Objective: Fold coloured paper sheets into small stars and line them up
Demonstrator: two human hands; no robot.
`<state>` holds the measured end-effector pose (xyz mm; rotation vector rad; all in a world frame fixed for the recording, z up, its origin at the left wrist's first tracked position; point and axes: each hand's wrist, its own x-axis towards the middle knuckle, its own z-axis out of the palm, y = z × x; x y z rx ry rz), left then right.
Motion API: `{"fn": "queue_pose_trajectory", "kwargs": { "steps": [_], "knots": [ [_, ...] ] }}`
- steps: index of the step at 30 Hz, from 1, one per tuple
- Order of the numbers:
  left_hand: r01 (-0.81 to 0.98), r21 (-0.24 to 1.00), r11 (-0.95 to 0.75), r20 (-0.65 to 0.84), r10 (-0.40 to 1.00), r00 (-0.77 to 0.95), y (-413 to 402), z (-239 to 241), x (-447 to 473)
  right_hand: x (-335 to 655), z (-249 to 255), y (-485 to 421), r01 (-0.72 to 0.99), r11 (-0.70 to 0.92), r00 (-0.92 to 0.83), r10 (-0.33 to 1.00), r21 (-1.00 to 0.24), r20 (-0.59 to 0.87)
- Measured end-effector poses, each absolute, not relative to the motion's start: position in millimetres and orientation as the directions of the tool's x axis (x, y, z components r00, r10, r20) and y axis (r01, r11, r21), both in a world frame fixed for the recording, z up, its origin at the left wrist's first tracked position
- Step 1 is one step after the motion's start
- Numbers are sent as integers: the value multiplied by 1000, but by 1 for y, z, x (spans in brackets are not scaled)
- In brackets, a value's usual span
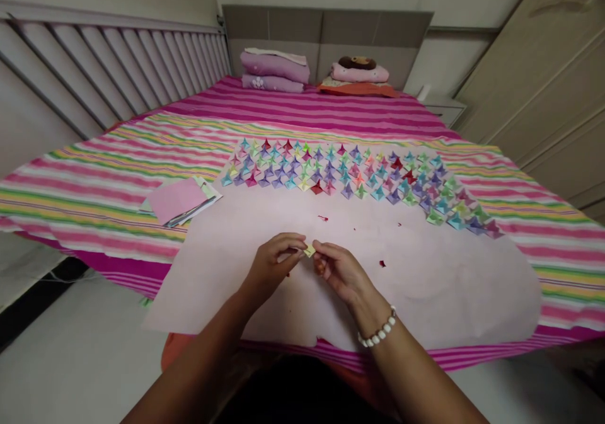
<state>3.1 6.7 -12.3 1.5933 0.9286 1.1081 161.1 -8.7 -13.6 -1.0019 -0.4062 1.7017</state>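
Note:
A small folded yellow paper [309,251] is pinched between my two hands, just above a large pale pink sheet [449,292]. My left hand [276,260] grips its left edge with thumb and fingertips. From the other side, my right hand [341,269] holds the right corner between thumb and forefinger, its other fingers curled. Beyond my hands, rows of small folded paper pieces [331,172] in purple, blue, green, pink and red stand on the sheet's far part. How the yellow piece is folded is too small to make out.
A stack of square coloured papers [177,200] lies to the left, partly on the sheet. Red paper scraps [382,264] are scattered near my hands. A striped bedspread [562,247] lies beneath. Folded purple bedding [274,65] and a pink pillow [360,73] rest by the headboard [368,30].

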Motion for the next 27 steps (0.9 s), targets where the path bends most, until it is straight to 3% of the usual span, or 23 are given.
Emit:
{"fn": "queue_pose_trajectory", "kwargs": {
  "steps": [6,10,14,17,21,27],
  "knots": [
    [9,1000,-1,-1,972,235,30,-21,17,174,-26,6,-444,-246,48,954,-861,-297],
    [-67,988,137,-125,979,164,48,-26,27,185,-36,20,-202,-11,252,966,-979,-63],
    [-66,983,171,-158,973,166,65,-33,36,189,-43,38,-4,194,222,957,-981,188],
    [-49,989,142,-131,975,181,78,-42,42,190,-52,52,94,286,178,938,-954,298],
    [72,996,44,-58,977,205,91,-57,47,191,-69,62,156,293,196,927,-943,320],
    [363,843,-398,314,911,268,102,-77,47,194,-83,64,237,297,177,923,-925,342]
  ]
}}
